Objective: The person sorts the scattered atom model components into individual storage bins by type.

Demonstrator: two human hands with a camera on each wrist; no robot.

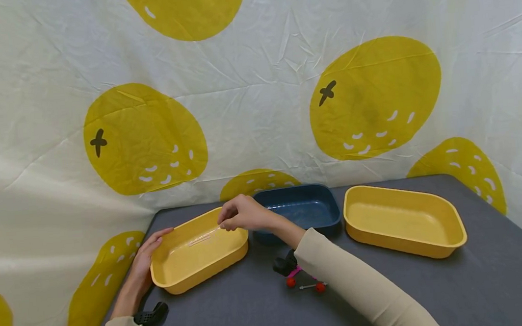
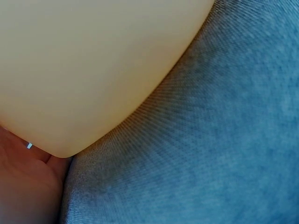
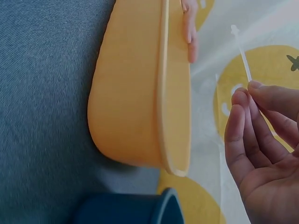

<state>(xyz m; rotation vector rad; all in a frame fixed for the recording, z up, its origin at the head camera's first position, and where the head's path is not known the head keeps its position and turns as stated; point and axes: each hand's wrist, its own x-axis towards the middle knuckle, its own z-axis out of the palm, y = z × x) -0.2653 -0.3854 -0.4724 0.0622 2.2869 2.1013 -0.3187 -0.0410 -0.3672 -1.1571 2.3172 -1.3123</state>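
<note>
At the left, my left hand (image 1: 142, 262) holds the side of a yellow tray (image 1: 192, 281), its fingers at the rim. In the left wrist view its palm (image 2: 30, 182) lies against the tray's outer wall. My right hand (image 1: 246, 212) is above the right end of this tray, and its thumb and fingertips pinch a thin, whitish stick (image 3: 244, 60) with a small shaped tip, plainest in the right wrist view. Inside the tray lie a few thin, pale pinkish sticks (image 1: 200, 240).
A dark blue tray (image 1: 299, 208) stands at the back middle, partly behind the right hand, and another yellow tray (image 1: 403, 244) to its right. Near the right forearm lie red balls (image 1: 291, 282), a grey stick (image 1: 308, 286) and a pink piece (image 1: 294, 272). A patterned cloth (image 1: 257, 117) hangs behind.
</note>
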